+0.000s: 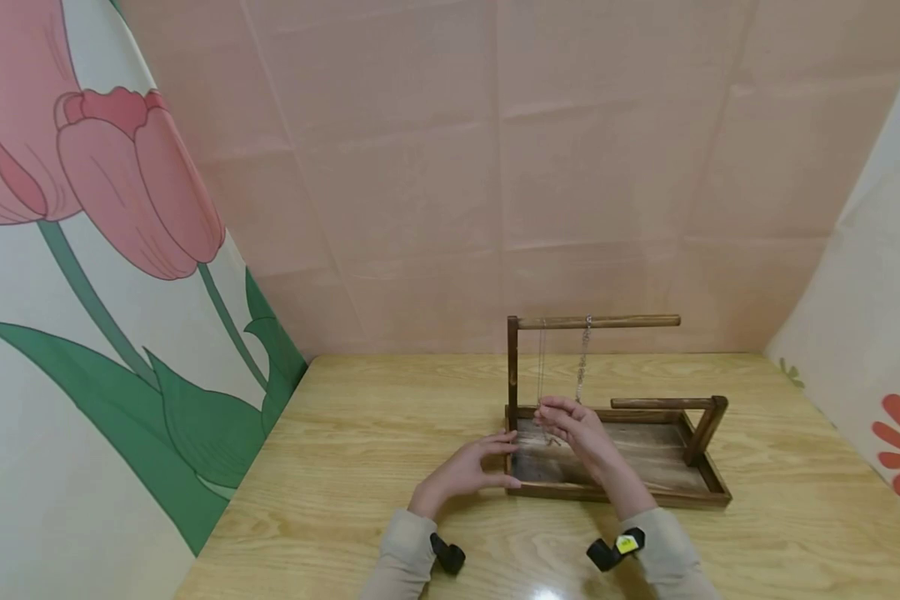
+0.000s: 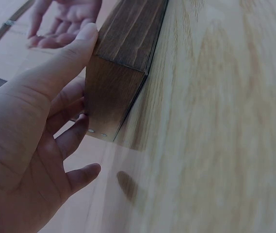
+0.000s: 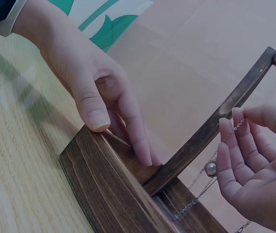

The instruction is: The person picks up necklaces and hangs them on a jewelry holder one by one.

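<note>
A dark wooden jewelry stand [image 1: 615, 494] has a tray base and two arms. My left hand [image 1: 465, 469] holds the tray's left end, the thumb at the front corner and the fingers against the end wall [image 2: 112, 92]. Over the tray, my right hand [image 1: 587, 435] pinches the thin chain of a silver necklace [image 1: 542, 358] between thumb and fingertips. That necklace hangs from the tall upper bar [image 1: 637, 321], near its post. Beside the right fingers dangles a round pearl-like pendant [image 3: 210, 168]. A thicker silver chain [image 1: 582, 358] hangs farther right on the same bar, its lower part behind the right hand.
A shorter bar [image 1: 656, 404] stands at the tray's right end. The stand rests on a light wood-grain table [image 1: 360, 433]. Behind is a pink cloth backdrop [image 1: 420, 208], with a tulip-printed sheet [image 1: 138, 175] at left and a flower-printed sheet [image 1: 877, 333] at right.
</note>
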Available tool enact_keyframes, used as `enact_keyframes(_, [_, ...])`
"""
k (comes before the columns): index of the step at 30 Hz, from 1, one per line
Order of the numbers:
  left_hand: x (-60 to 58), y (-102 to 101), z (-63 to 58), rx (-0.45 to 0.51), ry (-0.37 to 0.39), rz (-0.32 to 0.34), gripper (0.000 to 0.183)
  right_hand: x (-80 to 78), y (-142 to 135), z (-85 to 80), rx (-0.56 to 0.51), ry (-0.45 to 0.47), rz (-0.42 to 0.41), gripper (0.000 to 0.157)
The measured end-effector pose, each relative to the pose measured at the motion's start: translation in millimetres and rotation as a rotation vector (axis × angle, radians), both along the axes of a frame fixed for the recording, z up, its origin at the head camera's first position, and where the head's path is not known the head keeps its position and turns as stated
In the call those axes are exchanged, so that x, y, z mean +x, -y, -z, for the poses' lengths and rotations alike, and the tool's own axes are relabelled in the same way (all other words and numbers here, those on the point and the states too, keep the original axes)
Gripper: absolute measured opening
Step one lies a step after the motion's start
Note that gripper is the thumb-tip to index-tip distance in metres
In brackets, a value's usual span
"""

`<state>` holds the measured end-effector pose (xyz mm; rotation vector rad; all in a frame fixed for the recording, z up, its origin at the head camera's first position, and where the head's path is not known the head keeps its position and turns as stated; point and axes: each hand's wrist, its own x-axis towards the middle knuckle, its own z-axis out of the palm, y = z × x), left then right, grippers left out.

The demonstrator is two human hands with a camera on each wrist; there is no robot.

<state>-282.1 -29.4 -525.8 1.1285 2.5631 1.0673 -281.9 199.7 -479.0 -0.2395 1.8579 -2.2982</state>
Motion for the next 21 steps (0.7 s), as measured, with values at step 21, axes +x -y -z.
enact_keyframes(21, [1.1, -0.3, -1.2, 0.005, 0.007, -0.006, 0.066, 0.5, 1.1, -7.4, -0.059, -0.033, -0.098, 0.038])
